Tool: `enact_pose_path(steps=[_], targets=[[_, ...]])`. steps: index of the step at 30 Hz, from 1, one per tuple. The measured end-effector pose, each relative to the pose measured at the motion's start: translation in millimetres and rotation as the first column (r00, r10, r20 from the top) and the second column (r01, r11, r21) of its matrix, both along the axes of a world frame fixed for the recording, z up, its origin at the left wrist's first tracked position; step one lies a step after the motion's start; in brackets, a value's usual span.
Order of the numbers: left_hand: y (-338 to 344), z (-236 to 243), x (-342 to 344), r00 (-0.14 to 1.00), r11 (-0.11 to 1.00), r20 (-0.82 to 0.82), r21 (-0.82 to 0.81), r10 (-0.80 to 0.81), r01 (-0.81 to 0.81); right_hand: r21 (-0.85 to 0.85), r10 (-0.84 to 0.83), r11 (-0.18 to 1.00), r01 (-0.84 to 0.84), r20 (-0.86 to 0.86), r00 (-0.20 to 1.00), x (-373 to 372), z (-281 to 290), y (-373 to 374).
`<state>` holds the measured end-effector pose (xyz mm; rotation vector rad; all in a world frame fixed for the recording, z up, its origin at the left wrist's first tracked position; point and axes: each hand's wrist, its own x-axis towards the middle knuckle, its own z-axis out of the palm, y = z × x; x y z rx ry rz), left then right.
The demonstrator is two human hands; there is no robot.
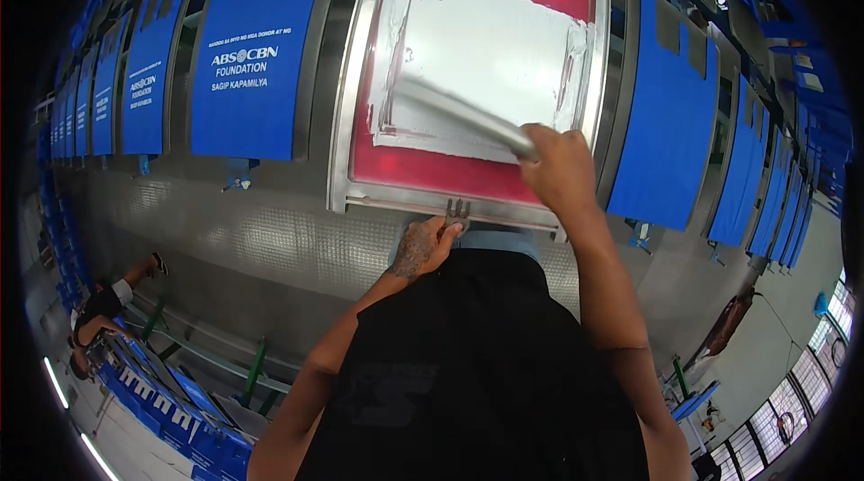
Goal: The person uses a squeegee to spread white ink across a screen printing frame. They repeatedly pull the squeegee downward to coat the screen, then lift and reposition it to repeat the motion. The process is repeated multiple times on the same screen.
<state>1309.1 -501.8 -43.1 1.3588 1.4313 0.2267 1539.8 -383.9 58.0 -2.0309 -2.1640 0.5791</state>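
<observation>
A screen-printing frame (594, 103) with pink mesh lies in front of me, a broad band of white ink (477, 49) spread over its middle. My right hand (558, 170) grips a long metal squeegee (463, 110), held slanting across the white area toward the left, its far end blurred. My left hand (423, 242) is closed on a small grey forked metal fitting (457, 209) at the middle of the frame's front edge.
Blue printed fabric pieces (252, 112) on boards line the left; more blue pieces (661, 112) line the right. Another person (97, 310) bends among boards at the lower left, above the metal floor (270, 247). Barred windows (801, 391) show at the lower right.
</observation>
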Motion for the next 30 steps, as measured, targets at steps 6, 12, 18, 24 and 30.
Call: enact_pose_path(steps=[6,12,18,24,30], targets=[[26.2,9.5,-32.5,0.956,0.915,-0.275,0.403,0.104,0.016,-0.262,-0.499,0.864,0.430,-0.330,0.801,95.3,-10.4,40.9],[105.1,-24.3,-112.8,0.714,0.704,-0.248,0.541,0.655,-0.459,-0.743,-0.770,0.634,0.215,-0.584,0.256,155.2,-80.6,45.8],[70.6,-6.3,-89.0,0.675,0.720,-0.272,0.391,0.686,-0.574,-0.731,-0.750,0.660,0.174,-0.628,0.206,183.2,-72.6,35.4],[42.7,12.5,43.7,0.741,0.713,-0.073,0.349,0.668,-0.608,-0.656,-0.738,0.637,0.406,-0.670,0.075,284.1,-47.3,-36.6],[45.5,17.8,168.6,0.879,0.866,-0.011,0.180,0.476,-0.467,-0.576,-0.749,0.515,0.635,-0.663,0.006,395.6,-30.8,-104.1]])
